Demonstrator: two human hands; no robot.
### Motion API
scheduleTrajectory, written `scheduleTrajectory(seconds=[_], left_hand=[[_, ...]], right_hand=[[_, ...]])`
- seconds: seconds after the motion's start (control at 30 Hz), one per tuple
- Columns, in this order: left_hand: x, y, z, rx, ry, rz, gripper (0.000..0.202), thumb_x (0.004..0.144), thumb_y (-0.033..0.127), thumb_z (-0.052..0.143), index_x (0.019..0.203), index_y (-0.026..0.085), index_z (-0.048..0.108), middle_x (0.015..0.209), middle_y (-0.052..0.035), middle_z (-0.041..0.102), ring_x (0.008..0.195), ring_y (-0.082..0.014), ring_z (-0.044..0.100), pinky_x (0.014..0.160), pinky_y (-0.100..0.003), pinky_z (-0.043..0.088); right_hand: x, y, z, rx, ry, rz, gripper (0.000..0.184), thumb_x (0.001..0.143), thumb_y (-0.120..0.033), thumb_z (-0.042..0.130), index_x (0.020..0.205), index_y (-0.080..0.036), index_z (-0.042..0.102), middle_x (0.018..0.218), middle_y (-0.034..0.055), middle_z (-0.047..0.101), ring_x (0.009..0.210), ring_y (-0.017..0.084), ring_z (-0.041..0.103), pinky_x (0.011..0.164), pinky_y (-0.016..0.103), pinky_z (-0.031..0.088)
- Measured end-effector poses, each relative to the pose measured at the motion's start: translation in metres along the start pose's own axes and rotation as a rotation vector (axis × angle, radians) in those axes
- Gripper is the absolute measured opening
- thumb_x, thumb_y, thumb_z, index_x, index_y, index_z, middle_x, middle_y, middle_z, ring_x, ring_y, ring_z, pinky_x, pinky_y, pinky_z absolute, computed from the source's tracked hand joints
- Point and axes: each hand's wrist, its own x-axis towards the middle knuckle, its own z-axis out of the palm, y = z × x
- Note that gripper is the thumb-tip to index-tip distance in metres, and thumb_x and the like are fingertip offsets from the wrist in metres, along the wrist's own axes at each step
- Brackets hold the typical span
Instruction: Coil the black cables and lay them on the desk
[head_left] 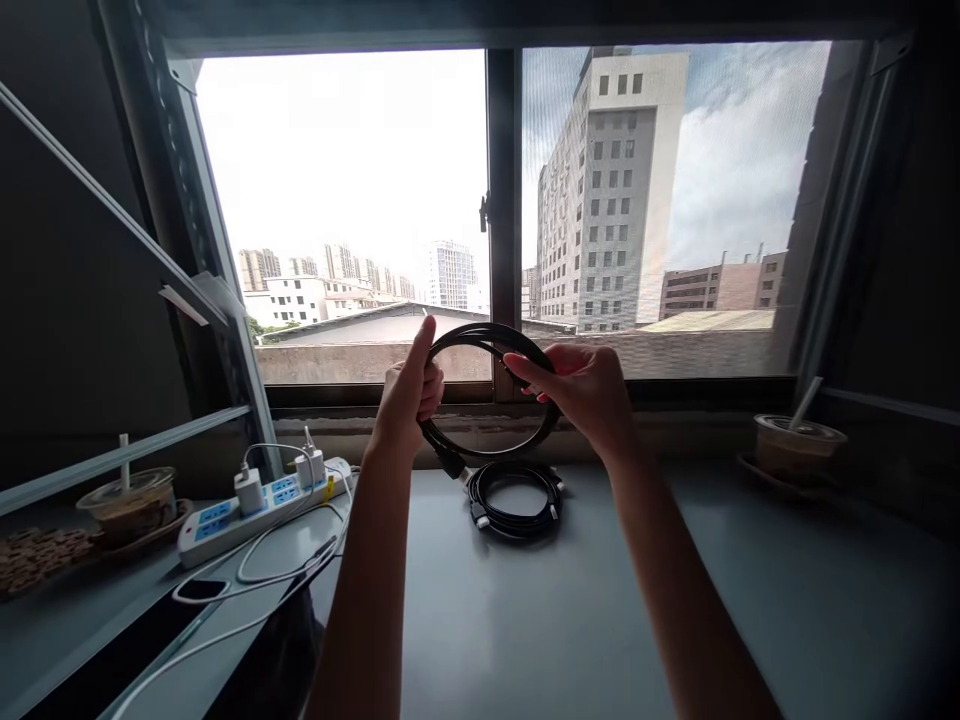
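At far left a clear plastic cup of brown drink with a pale straw (127, 505) stands near a long white power strip with blue sockets (262, 510), from which thin white charging cords (259, 578) loop across the grey, smooth-topped table (487, 630). A cord snagged by a forearm could drag the strip or upset that cup.

Next, the left hand (414, 385) is curled round the left side of a black, round-jacketed cable wound into a ring (486, 332), its thumb pointing up. The ring is held upright above the table, between both hands; a black plug with a silvery metal tip (454, 466) hangs from its lower left. If the left fingers loosen, the turns could spring apart — a stiff jacket would tend to do that.

Just below lies a second black cable coil with pale-tipped plugs (517, 528), flat on the table. The dangling plug is close enough to catch in it and tangle the two.

The right hand (581, 385) pinches the ring's right side between thumb and fingers — whether it has every turn, I cannot tell; a missed strand could slip out. Farther right, a second lidded drink cup with a straw (796, 445) stands well apart from the hands.
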Motion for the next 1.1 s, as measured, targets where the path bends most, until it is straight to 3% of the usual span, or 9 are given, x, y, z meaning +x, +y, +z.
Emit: scheduleTrajectory(seconds=[0.13,0.23,0.47,0.57,0.67,0.8,0.97,1.03,1.1], left_hand=[[0.000,-0.007,0.006,0.000,0.108,0.121,0.056,0.081,0.049,0.048,0.044,0.020,0.017,0.039,0.0068,0.013,0.032,-0.0032,0.013,0.032,-0.022,0.007],[0.002,-0.012,0.010,-0.010,0.081,0.148,0.053,0.082,0.044,0.047,0.044,0.020,0.019,0.039,0.0067,0.015,0.032,-0.0033,0.014,0.033,-0.022,0.009],[0.017,-0.020,-0.003,0.012,-0.184,-0.142,0.058,0.079,0.056,0.048,0.047,0.021,0.015,0.041,0.0079,0.012,0.033,-0.0022,0.014,0.032,-0.019,0.008],[0.019,-0.018,-0.008,0.011,-0.127,-0.162,0.060,0.076,0.060,0.050,0.049,0.021,0.015,0.042,0.0087,0.011,0.033,-0.0015,0.013,0.031,-0.019,0.006],[0.014,-0.012,-0.007,-0.005,-0.062,-0.095,0.058,0.076,0.054,0.056,0.051,0.020,0.016,0.043,0.0095,0.013,0.034,-0.0007,0.012,0.031,-0.017,0.006],[0.008,-0.007,-0.001,-0.047,-0.023,-0.050,0.053,0.077,0.049,0.058,0.052,0.019,0.021,0.044,0.0100,0.016,0.034,-0.0001,0.013,0.030,-0.016,0.007],[0.002,-0.004,0.011,-0.133,-0.012,-0.050,0.048,0.081,0.042,0.055,0.054,0.018,0.024,0.044,0.0100,0.015,0.033,0.0000,0.012,0.029,-0.015,0.008],[-0.002,0.000,0.018,-0.173,-0.079,-0.085,0.045,0.084,0.040,0.052,0.054,0.018,0.025,0.045,0.0099,0.015,0.033,-0.0001,0.011,0.028,-0.014,0.007],[-0.007,0.004,0.023,-0.220,-0.186,-0.144,0.043,0.087,0.038,0.048,0.055,0.018,0.027,0.045,0.0097,0.014,0.032,-0.0003,0.010,0.027,-0.014,0.006]], right_hand=[[-0.002,-0.002,-0.002,0.213,-0.176,0.122,0.036,0.059,-0.048,0.072,0.064,-0.013,0.066,0.052,-0.0013,0.057,0.048,0.010,0.058,0.043,0.018,0.043],[-0.002,-0.003,-0.002,0.309,-0.228,0.215,0.035,0.060,-0.047,0.072,0.063,-0.013,0.064,0.051,-0.0035,0.053,0.045,0.008,0.055,0.042,0.017,0.043],[0.000,0.000,0.001,0.285,-0.342,0.275,0.039,0.069,-0.051,0.064,0.073,-0.013,0.064,0.051,-0.0012,0.057,0.045,0.007,0.056,0.041,0.015,0.043],[0.003,0.005,0.002,0.211,-0.201,0.158,0.036,0.072,-0.044,0.062,0.091,-0.013,0.065,0.067,0.0022,0.064,0.053,0.009,0.059,0.047,0.019,0.048],[0.005,0.009,0.002,0.025,-0.001,-0.076,0.035,0.075,-0.026,0.058,0.109,-0.019,0.061,0.093,0.0042,0.066,0.068,0.011,0.062,0.055,0.023,0.051],[0.006,0.012,-0.001,-0.184,0.044,-0.297,0.039,0.077,-0.012,0.042,0.107,-0.023,0.063,0.109,0.0021,0.062,0.087,0.014,0.060,0.061,0.022,0.051],[0.003,0.011,0.001,-0.381,0.076,-0.335,0.040,0.079,-0.026,0.050,0.118,-0.024,0.057,0.111,0.0026,0.061,0.090,0.017,0.058,0.064,0.025,0.049],[0.002,0.012,0.003,-0.526,0.106,-0.334,0.050,0.076,-0.030,0.057,0.126,-0.025,0.051,0.110,0.0037,0.060,0.084,0.017,0.058,0.063,0.026,0.047],[0.002,0.016,0.003,-0.627,0.117,-0.326,0.049,0.078,-0.027,0.056,0.127,-0.026,0.050,0.106,0.0043,0.060,0.078,0.016,0.057,0.063,0.027,0.045]])
